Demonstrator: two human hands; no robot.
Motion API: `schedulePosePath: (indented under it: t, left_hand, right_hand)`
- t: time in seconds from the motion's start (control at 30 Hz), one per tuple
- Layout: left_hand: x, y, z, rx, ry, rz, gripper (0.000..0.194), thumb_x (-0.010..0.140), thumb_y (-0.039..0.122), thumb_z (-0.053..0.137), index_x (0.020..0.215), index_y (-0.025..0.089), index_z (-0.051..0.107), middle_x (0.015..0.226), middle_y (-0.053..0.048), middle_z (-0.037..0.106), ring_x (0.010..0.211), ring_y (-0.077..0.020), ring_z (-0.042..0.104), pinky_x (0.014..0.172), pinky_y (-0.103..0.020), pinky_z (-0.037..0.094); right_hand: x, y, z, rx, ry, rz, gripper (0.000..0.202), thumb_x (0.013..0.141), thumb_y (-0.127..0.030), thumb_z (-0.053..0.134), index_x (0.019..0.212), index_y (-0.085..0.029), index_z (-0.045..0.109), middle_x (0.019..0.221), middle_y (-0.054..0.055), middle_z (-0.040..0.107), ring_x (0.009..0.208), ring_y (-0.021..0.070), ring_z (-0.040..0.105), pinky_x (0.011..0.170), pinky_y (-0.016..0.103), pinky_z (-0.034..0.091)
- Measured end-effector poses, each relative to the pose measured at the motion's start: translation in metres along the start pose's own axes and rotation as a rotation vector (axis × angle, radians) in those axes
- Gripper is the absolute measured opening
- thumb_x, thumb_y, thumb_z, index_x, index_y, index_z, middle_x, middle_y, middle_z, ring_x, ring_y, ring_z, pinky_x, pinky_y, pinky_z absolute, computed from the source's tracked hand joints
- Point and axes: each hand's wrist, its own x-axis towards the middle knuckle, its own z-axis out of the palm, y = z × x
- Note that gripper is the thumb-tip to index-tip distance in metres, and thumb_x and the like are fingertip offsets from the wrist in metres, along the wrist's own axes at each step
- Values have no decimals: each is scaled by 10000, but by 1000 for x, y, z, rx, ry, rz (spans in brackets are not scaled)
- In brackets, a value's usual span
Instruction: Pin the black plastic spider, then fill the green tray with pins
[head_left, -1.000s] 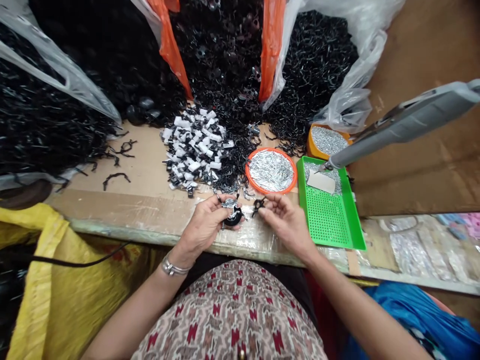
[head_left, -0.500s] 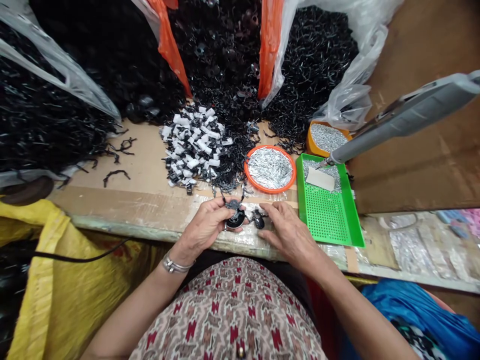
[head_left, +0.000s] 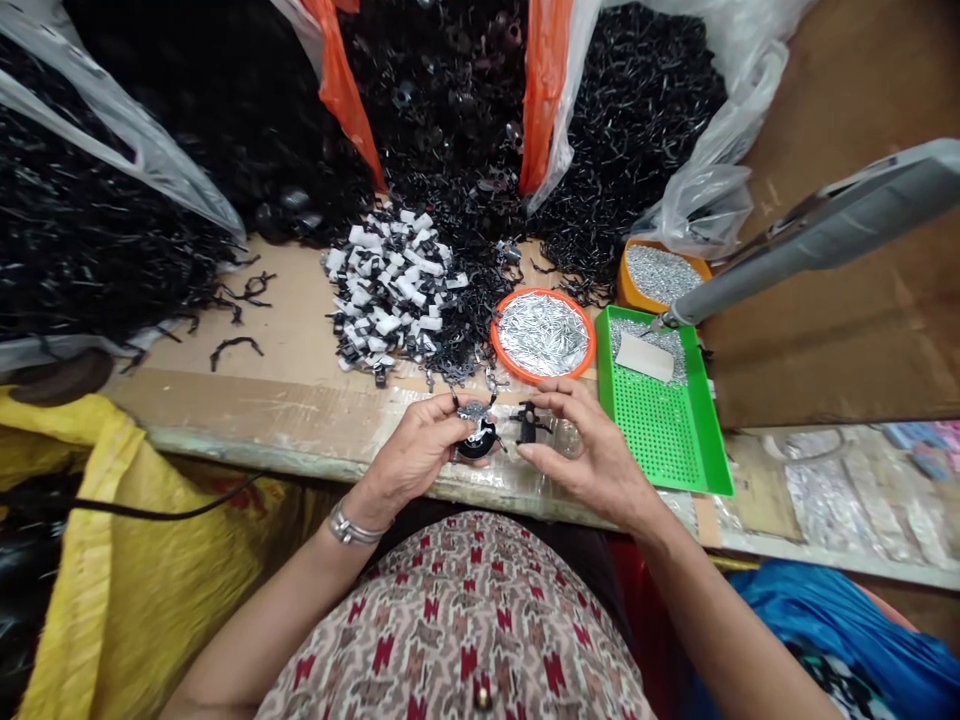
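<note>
A: What's in the hands?

B: The left hand (head_left: 420, 450) fingers grip a round black part with a metal clip on top (head_left: 475, 432), at the counter (head_left: 300, 400) edge. The right hand (head_left: 592, 455) pinches a small black plastic clip (head_left: 529, 423) at its 3 o'clock, just apart.

A: Behind?

B: A round orange dish of silver pins (head_left: 543, 337) at 12 o'clock, with a green perforated plastic tray (head_left: 664, 430) beside it.

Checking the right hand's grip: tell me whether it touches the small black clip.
Touching. Head view shows the right hand pinching the small black clip between thumb and fingers.

Light: falling evenly from above, glinting on round orange dish of silver pins (head_left: 543, 336).
Edges: bowing outward, blurring toward 4 o'clock.
</note>
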Motion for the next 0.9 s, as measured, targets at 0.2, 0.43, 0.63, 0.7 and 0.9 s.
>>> schedulePosePath:
  t: [0.2, 0.43, 0.63, 0.7, 0.9]
  left_hand:
    - [1, -4, 10, 39, -55, 78, 256, 742, 192, 764, 993, 148, 790, 875, -56, 736, 732, -156, 654, 672, -265, 561]
    - [5, -11, 7, 59, -90, 109, 217, 743, 178, 777, 956, 159, 815, 846, -48, 723, 736, -129, 607, 710, -219, 489]
    - [4, -12, 1, 93, -154, 19, 338, 802, 222, 723, 1132, 176, 781, 950, -69, 721, 798, -155, 620, 711, -237, 491]
    - [4, -11, -2, 105, -186, -14, 395, 818, 213, 692, 1207, 181, 751, 1009, -75, 724, 818, -160, 622, 736, -254, 498]
    - [0, 0, -6, 209, -304, 1, 510, 806, 130, 601, 1305, 171, 702, 1012, -58, 734, 809, -153, 615, 747, -252, 476]
  right_hand:
    - [1, -17, 15, -44, 12, -82, 457, 814, -308, 768, 1235, -298, 591, 1462, 115, 487, 1437, 318, 418, 1193, 579, 366]
    - [3, -10, 27, -129, 38, -167, 469, 821, -328, 752, 1251, -274, 573, 1452, 141, 494, 1427, 330, 418, 1177, 602, 372]
    - [2, -3, 27, -159, 29, -196, 474, 807, -313, 758, 1236, -250, 567, 1457, 149, 503, 1446, 346, 394, 1185, 618, 360]
    - [2, -1, 27, -178, 20, -210, 458, 807, -312, 752, 1221, -238, 570, 1460, 148, 503, 1454, 355, 384, 1181, 630, 362]
    - [3, -4, 28, -236, -10, -237, 447, 810, -298, 746, 1216, -205, 584, 1451, 162, 519, 1482, 381, 357, 1188, 646, 352]
